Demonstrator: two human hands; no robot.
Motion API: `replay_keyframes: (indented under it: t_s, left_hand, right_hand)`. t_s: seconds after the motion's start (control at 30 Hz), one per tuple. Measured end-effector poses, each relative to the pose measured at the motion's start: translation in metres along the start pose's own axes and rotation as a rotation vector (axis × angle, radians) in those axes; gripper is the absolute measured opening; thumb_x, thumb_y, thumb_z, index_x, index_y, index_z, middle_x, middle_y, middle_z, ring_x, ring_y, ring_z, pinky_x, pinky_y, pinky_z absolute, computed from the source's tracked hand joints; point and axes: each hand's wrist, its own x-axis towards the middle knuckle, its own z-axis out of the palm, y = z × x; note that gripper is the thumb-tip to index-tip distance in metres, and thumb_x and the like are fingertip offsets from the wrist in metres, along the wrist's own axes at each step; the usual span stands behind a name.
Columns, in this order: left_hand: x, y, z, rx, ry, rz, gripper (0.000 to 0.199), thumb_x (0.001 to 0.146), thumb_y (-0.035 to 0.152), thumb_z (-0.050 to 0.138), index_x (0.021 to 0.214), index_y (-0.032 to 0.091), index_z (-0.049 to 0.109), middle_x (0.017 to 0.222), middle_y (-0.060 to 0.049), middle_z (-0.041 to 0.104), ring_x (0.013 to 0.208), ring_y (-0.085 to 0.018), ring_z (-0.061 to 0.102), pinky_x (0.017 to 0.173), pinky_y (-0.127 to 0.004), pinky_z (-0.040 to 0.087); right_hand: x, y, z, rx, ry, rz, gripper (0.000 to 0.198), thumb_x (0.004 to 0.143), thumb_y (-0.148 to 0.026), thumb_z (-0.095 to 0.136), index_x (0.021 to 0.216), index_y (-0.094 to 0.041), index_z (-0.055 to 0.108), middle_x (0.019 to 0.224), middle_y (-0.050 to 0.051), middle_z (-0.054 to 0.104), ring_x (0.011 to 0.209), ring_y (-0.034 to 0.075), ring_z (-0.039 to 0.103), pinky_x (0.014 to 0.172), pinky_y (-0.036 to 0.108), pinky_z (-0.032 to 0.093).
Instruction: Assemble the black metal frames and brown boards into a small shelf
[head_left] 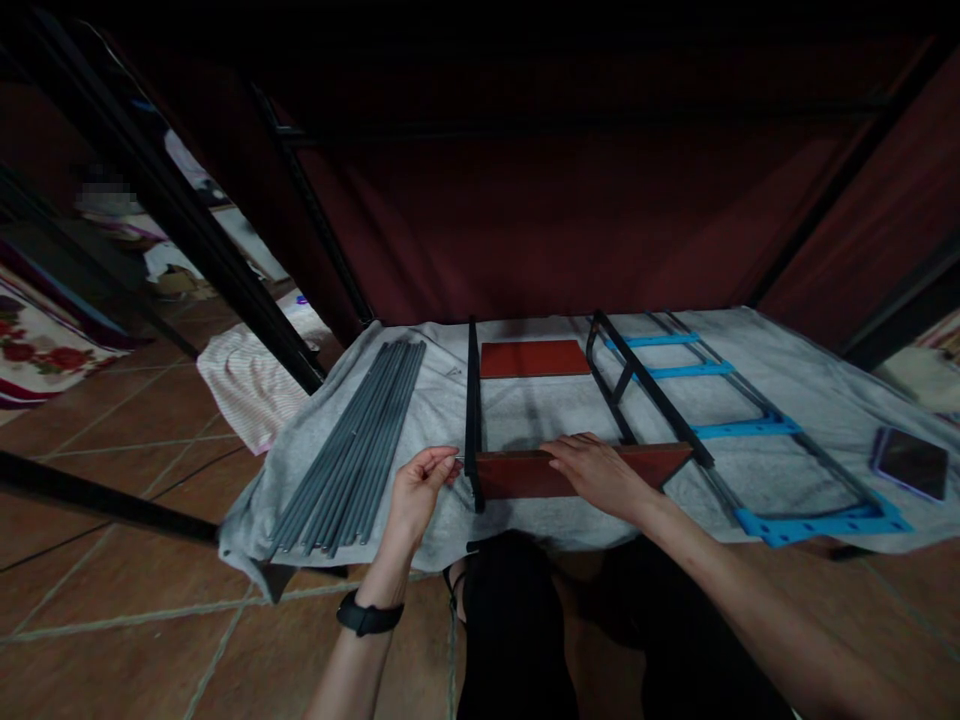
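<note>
My left hand (426, 485), with a black band on its wrist, pinches a small thin metal piece (459, 457) against the outer side of a black metal side frame (472, 400). What kind of piece it is, I cannot make out. Over the top edge of a reddish-brown board (525, 476) lies my right hand (596, 470), gripping it. This board stands on edge between the left frame and a second black side frame (652, 385). Farther back, another reddish-brown board (535, 358) lies flat between the two frames.
A bundle of grey metal tubes (352, 440) lies to the left on the grey cloth (442, 400). Tiny metal parts (454, 372) rest near the left frame. On the right are rods with blue brackets (750, 428) and a phone (911, 462). Black posts (217, 260) surround the surface.
</note>
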Motion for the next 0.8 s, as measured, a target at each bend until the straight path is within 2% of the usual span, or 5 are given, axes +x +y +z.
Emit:
replay_keyframes:
  t_s: [0.4, 0.57, 0.67, 0.8]
  left_hand:
    - [-0.006, -0.001, 0.010, 0.046, 0.021, 0.026, 0.026, 0.074, 0.036, 0.068, 0.087, 0.015, 0.062, 0.067, -0.001, 0.065, 0.060, -0.013, 0.059, 0.061, -0.024, 0.046]
    - [-0.006, -0.002, 0.009, 0.265, 0.012, 0.128, 0.027, 0.082, 0.040, 0.058, 0.090, 0.015, 0.065, 0.068, -0.001, 0.063, 0.064, -0.015, 0.058, 0.059, -0.024, 0.045]
    - [-0.010, -0.003, 0.011, 0.442, -0.014, 0.170, 0.037, 0.088, 0.045, 0.053, 0.105, 0.015, 0.066, 0.082, -0.005, 0.067, 0.071, -0.017, 0.061, 0.063, -0.027, 0.048]
    - [-0.016, -0.006, 0.017, 0.670, -0.010, 0.294, 0.048, 0.088, 0.046, 0.058, 0.126, 0.016, 0.057, 0.098, -0.009, 0.069, 0.076, -0.018, 0.063, 0.072, -0.031, 0.051]
  right_hand:
    - [0.005, 0.003, -0.002, 0.014, -0.039, 0.027, 0.031, 0.098, -0.019, 0.042, 0.124, -0.020, 0.060, 0.116, 0.008, 0.068, 0.104, 0.021, 0.063, 0.095, 0.037, 0.042]
    - [0.005, 0.000, -0.003, -0.031, -0.072, 0.014, 0.029, 0.099, -0.018, 0.040, 0.119, -0.019, 0.061, 0.113, 0.008, 0.067, 0.101, 0.021, 0.063, 0.093, 0.037, 0.043]
    - [0.007, -0.003, -0.002, -0.061, -0.064, 0.010, 0.030, 0.099, -0.019, 0.039, 0.120, -0.018, 0.060, 0.113, 0.010, 0.067, 0.102, 0.022, 0.063, 0.094, 0.038, 0.043]
    - [0.010, -0.006, 0.000, -0.059, -0.050, -0.018, 0.034, 0.100, -0.023, 0.039, 0.130, -0.022, 0.055, 0.121, 0.009, 0.065, 0.107, 0.021, 0.062, 0.097, 0.038, 0.041]
